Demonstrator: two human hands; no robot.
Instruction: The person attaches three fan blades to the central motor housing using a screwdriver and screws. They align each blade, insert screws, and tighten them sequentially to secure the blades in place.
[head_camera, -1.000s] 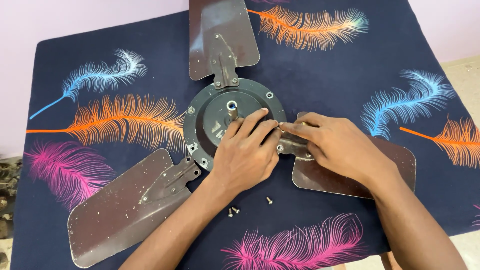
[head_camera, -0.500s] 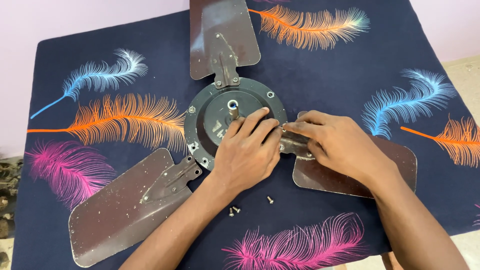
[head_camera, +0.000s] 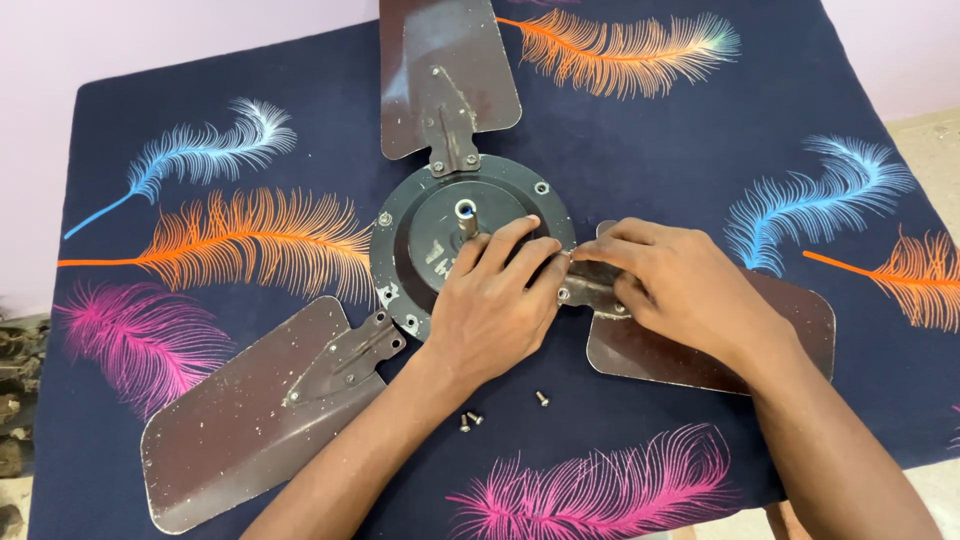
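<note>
- Left hand (head_camera: 490, 310) flat on fan hub (head_camera: 420, 235), fingers pressed together.
- Right hand (head_camera: 690, 290) fingers pinch blade bracket (head_camera: 590, 290).
- Right blade (head_camera: 790, 340) long axis runs from hub toward lower right.

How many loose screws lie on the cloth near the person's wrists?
3: two screws side by side below the left hand, one screw to their right. Others may be hidden under the hands.

Three brown fan blades (head_camera: 447, 75), one round hub (head_camera: 420, 225), three loose screws (head_camera: 541, 398) (small ones).
</note>
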